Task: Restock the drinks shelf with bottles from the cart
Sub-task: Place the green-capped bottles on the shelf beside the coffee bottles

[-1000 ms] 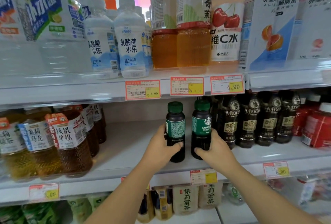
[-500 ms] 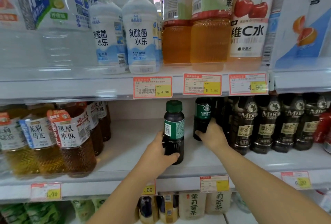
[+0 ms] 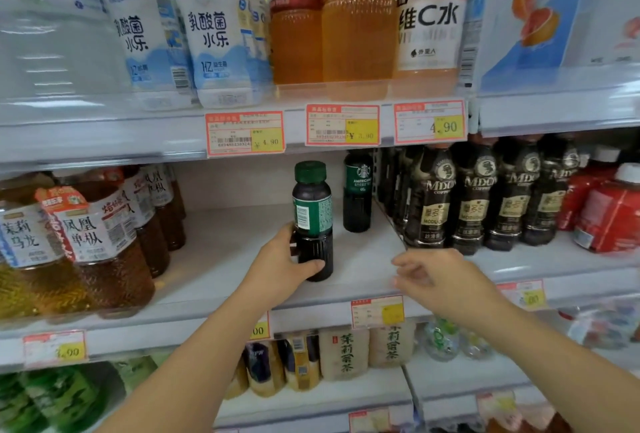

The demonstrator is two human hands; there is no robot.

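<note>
Two dark coffee bottles with green labels stand on the middle shelf (image 3: 221,259), in the bare gap between the tea bottles and the black coffee row; the near bottle (image 3: 312,221) stands upright toward the front of the shelf, its green cap on, and the far bottle (image 3: 358,192) stands upright deeper in, just beside the black row and apart from any hand. The left hand (image 3: 278,264) grasps the near bottle low on its dark ribbed base, thumb across the front and fingers wrapped behind; the right hand (image 3: 440,277) is released, holding nothing, its fingers loosely curled above the shelf's front edge, well clear of both bottles.

To the right, four black MDOW coffee bottles (image 3: 479,197) show in the front rank, with more behind them that cannot be counted; beyond them stand two red bottles (image 3: 613,211) with white caps. To the left, amber tea bottles (image 3: 100,245) stand in rows; two front labels read clearly, and the rest blur together.

On the upper shelf, two white milky bottles (image 3: 214,34) face forward, then two orange tea bottles (image 3: 356,27), then one cherry-labelled bottle (image 3: 427,17); three price tags (image 3: 343,124) hang on that shelf's edge above the gap.
</note>
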